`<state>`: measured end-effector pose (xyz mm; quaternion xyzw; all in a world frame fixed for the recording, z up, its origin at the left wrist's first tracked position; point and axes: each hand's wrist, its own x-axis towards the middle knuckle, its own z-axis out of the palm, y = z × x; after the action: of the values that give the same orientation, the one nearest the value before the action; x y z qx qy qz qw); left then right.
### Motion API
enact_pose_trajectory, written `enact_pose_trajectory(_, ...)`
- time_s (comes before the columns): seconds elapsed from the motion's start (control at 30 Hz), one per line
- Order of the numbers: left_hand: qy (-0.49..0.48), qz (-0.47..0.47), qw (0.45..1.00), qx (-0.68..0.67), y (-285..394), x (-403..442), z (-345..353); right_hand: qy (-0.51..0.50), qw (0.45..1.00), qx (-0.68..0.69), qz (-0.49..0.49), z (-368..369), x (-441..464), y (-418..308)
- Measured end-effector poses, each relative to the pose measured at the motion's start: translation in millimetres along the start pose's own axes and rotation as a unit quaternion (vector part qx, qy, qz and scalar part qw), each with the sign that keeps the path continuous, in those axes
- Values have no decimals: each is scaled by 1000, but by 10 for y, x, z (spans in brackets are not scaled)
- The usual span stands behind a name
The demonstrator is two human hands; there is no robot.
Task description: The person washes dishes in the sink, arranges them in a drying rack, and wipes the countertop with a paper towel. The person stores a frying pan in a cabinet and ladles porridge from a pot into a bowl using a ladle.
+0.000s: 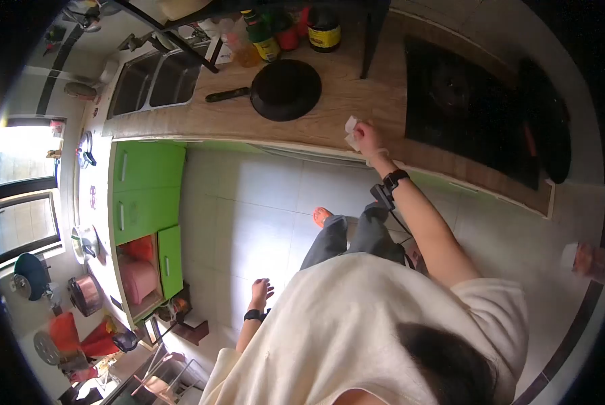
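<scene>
A white tissue or cloth (351, 132) is pinched in my right hand (366, 138), which is closed over the front edge of the wooden counter (343, 108). To the left of that hand, a black frying pan (285, 90) lies on the counter, its handle pointing left. My left hand (262, 291) hangs low beside my body above the tiled floor, fingers apart and holding nothing. Dark bands sit on both wrists.
A black cooktop (464, 111) is at the right, a double sink (157, 81) at the left. Bottles and jars (324, 30) stand behind the pan under a black rack (370, 40). One green cabinet (147, 182) compartment stands open, with a pink container (140, 280) inside.
</scene>
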<state>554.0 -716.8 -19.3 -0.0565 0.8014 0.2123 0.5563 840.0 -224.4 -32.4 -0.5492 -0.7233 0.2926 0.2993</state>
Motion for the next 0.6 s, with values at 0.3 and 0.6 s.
enact_pose_trajectory(0.3, -25, 136, 990, -17, 1342, 782, -334, -85, 990, 8, -115, -178, -193, 46)
enact_pose_trajectory(0.6, -45, 436, 899, 29, 4457, 651, 146, 39, 995, -95, -6, -200, -34, -101)
